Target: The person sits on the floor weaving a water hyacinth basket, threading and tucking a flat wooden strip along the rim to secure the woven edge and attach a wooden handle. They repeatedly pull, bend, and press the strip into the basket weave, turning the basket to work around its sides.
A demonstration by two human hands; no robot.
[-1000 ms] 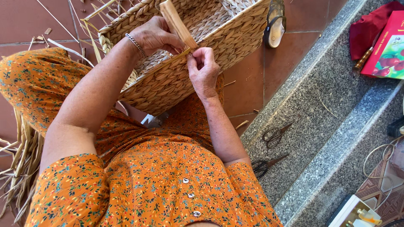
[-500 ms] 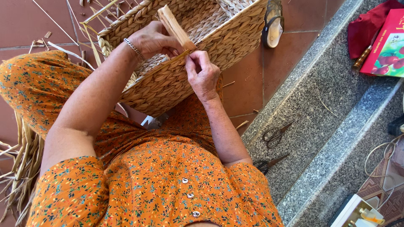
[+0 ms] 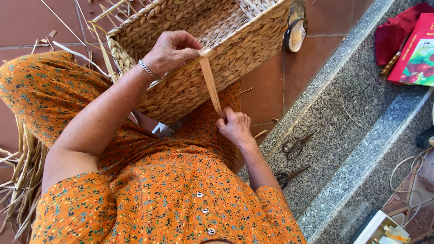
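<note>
A woven straw basket [image 3: 235, 54] rests tilted on my lap, its rim toward me. My left hand [image 3: 171, 50], with a silver bracelet on the wrist, presses on the basket's rim and pinches the upper end of a flat tan straw strip [image 3: 209, 83]. My right hand [image 3: 234, 127] grips the lower end of that strip down by my lap, so the strip runs taut across the basket's outer wall between both hands. I wear an orange flowered dress.
Two pairs of scissors [image 3: 294, 145] [image 3: 289, 176] lie on the grey granite step at my right. A sandal [image 3: 296, 25] sits on the red tiles beyond the basket. A red box [image 3: 418, 52], red cloth and cables lie farther right. Loose straw [image 3: 22, 180] piles at my left.
My right hand has pulled the strip down from the basket's rim toward my lap, drawing it straight. The left hand stayed on the rim.
</note>
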